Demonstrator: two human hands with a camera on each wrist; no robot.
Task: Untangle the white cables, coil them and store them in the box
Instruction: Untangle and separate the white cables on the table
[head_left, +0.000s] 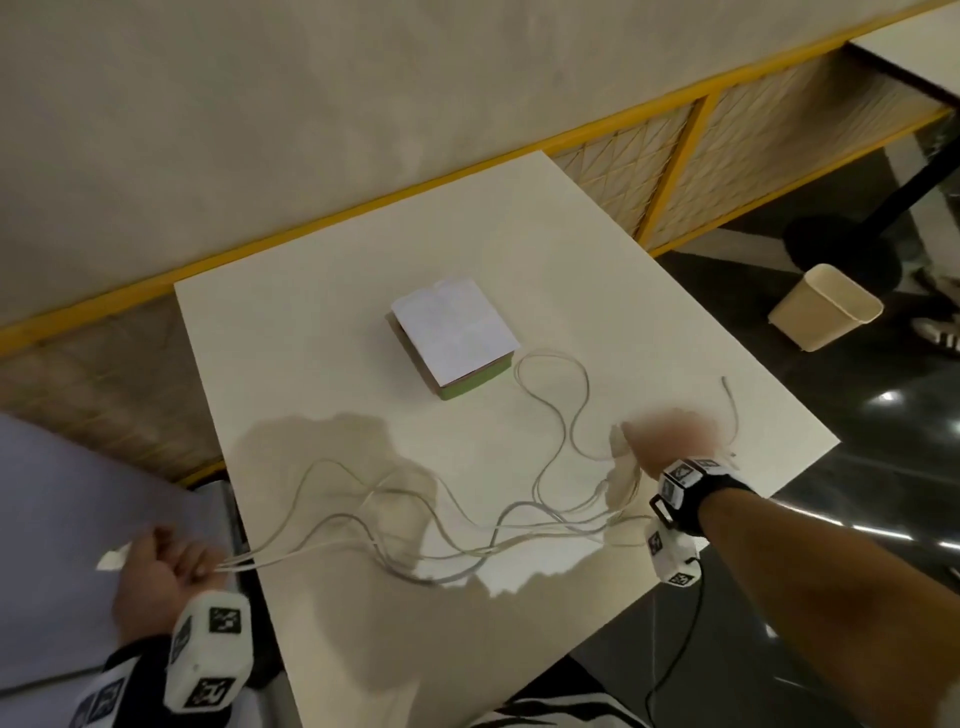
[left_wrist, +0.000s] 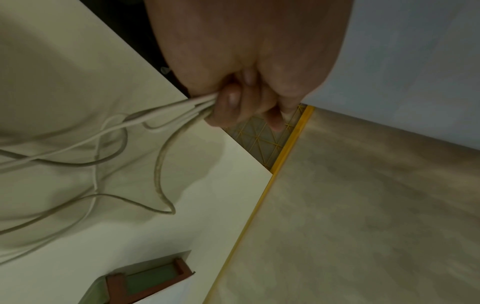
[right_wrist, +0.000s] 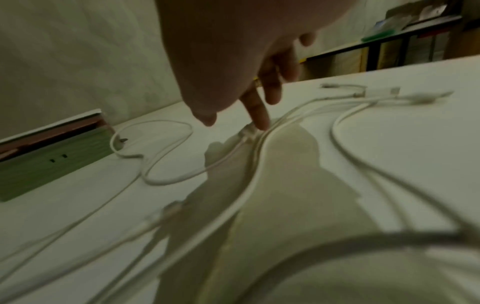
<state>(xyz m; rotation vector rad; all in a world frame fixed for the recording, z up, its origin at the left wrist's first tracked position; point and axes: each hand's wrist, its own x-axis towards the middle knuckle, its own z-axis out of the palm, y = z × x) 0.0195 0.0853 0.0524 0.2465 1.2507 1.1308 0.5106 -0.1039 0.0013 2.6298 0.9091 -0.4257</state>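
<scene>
The white cables (head_left: 467, 525) lay sprawled in loose crossing loops over the white worktop (head_left: 322, 364), in front of the closed box (head_left: 454, 335), one loop touching its near corner. At the worktop's left edge, the left hand (head_left: 161, 566) had its grip curled tight round a bundle of several strands. The right hand (head_left: 670, 441), blurred in the head view, hovered over the strands near the right edge; its grip was spread, one fingertip (right_wrist: 259, 121) pressing down beside a small connector (right_wrist: 248, 131). These cords looked light, limp and smooth, likely to slide and re-knot if dragged. A free connector end seemed the best place to take hold, so that one cable could be drawn out singly.
</scene>
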